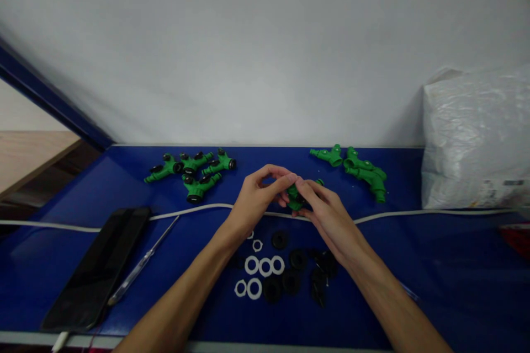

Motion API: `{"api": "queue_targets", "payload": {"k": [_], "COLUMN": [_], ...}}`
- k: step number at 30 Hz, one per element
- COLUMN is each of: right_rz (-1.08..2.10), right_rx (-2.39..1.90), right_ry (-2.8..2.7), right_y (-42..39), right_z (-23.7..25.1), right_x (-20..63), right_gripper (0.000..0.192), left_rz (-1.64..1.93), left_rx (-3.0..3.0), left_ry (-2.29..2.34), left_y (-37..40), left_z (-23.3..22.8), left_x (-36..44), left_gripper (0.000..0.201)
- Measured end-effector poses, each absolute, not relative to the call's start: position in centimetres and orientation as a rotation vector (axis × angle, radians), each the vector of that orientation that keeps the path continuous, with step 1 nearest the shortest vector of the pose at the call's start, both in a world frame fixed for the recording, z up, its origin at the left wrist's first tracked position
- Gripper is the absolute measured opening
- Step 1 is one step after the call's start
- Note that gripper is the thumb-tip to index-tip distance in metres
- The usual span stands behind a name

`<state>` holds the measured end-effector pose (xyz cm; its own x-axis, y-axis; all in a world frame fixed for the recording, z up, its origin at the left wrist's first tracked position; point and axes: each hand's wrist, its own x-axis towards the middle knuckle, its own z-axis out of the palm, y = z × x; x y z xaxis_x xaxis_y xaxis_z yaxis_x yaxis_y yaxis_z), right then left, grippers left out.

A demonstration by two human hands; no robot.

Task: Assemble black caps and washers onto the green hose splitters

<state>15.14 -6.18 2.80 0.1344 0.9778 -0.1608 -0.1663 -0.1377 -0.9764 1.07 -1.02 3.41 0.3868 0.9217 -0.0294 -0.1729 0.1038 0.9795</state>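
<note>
Both hands are meeting over the middle of the blue tabletop (414,265), the left hand (254,198) and right hand (327,215) each pinching a green fitting (295,198) between fingertips, just above a white cable (190,209). Judging from the head view, a steady left-hand grip while the right works looks wise. The fitting is mostly hidden; it is appearing small, branched, bright green plastic. White rings (259,273) and black rings (290,270) are lying near the front edge.
</note>
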Motion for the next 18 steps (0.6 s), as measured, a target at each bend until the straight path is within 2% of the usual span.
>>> {"api": "queue_targets", "payload": {"k": [8, 18], "right_rz": [1.25, 1.279], "right_rx": [-1.297, -1.286], "right_ry": [-0.896, -0.831], "right_y": [-6.11, -5.98], "right_z": [2.68, 2.8], "right_x": [15.17, 15.3], "right_gripper": [0.041, 0.041], "left_rz": [0.816, 0.785], "left_rx": [1.012, 0.955], "left_ry": [0.818, 0.763], "left_y": [-1.16, -0.66], "left_z": [3.61, 2.99], "left_x": [1.07, 0.69], "left_gripper": [0.033, 0.025]}}
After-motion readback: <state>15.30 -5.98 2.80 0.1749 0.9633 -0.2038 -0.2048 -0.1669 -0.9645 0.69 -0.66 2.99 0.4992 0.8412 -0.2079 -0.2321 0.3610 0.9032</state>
